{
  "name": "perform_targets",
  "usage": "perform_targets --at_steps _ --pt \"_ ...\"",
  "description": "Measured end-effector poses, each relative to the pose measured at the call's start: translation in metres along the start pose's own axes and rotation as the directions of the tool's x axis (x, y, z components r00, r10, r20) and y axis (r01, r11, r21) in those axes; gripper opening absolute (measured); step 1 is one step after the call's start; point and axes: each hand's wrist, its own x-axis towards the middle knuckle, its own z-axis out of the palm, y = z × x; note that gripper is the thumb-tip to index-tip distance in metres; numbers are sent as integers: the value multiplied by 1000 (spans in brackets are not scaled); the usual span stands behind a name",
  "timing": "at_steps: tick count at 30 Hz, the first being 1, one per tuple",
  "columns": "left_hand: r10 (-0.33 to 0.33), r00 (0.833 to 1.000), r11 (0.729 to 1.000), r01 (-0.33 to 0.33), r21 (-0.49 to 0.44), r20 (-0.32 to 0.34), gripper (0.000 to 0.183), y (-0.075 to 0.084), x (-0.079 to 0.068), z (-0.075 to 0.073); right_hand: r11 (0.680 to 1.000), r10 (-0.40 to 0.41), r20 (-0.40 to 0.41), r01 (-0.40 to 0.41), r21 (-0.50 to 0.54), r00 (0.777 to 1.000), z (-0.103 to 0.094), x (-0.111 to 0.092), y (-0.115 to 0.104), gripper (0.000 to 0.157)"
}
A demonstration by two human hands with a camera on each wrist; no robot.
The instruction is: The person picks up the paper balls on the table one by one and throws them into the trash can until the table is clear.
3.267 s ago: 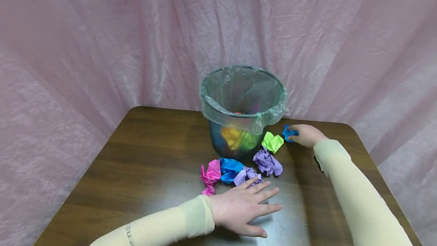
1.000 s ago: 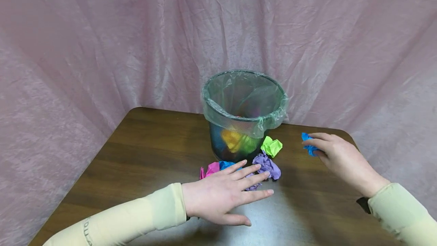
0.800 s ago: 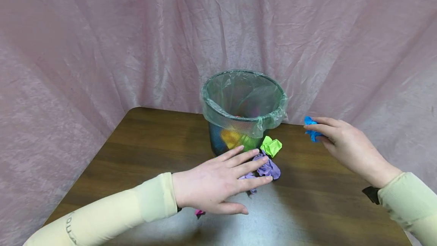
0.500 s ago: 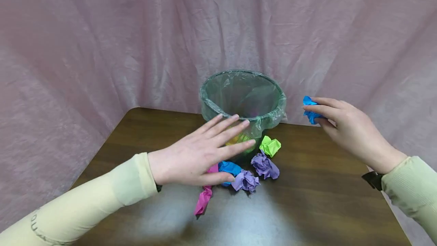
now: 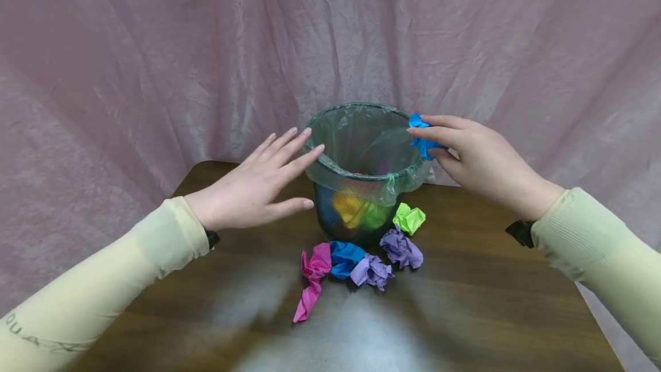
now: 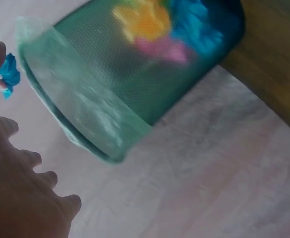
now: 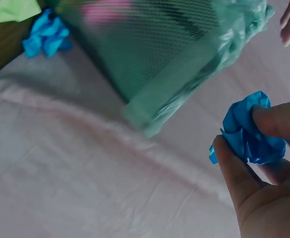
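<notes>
My right hand (image 5: pixel 480 162) pinches a crumpled blue paper ball (image 7: pixel 251 136) between thumb and fingertips, up at the right rim of the bin. The bin is a dark mesh wastebasket (image 5: pixel 330 200), lined with a thin green plastic bag (image 5: pixel 400 182). Through its mesh show yellow, green, pink and blue crumpled papers. My left hand (image 5: pixel 253 188), fingers straight and spread, hovers palm down at the left rim, holding nothing. In the left wrist view, the held blue paper ball (image 6: pixel 9 75) appears past the bag's rim.
On the brown table (image 5: pixel 490 280), in front of the bin, lie a pink twisted paper (image 5: pixel 315 268), a blue one (image 5: pixel 346 258) and two purple ones (image 5: pixel 372 272). A lime green paper (image 5: pixel 409 219) rests at its right. A pink curtain (image 5: pixel 155 62) hangs behind.
My right hand has picked the blue paper ball off the table, lifted it and carried it left to the bin's rim. My left hand has risen from above the front papers to the left rim.
</notes>
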Motion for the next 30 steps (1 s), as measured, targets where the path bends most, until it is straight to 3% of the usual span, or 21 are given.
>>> perform_targets --at_steps 6,17,23,30 --pt "-87 995 996 88 -26 56 85 -17 -1 0 999 -13 110 10 30 994 11 28 -15 49" --pt "-178 973 981 188 -56 147 88 -32 3 -5 1000 -7 186 5 11 983 26 65 -27 59" --pt "-162 975 982 174 -67 153 88 -31 3 -1 998 37 226 -46 31 973 27 73 -31 68" --pt "-141 980 987 150 -62 138 86 -29 2 1 998 60 222 -59 -9 973 27 69 -28 61"
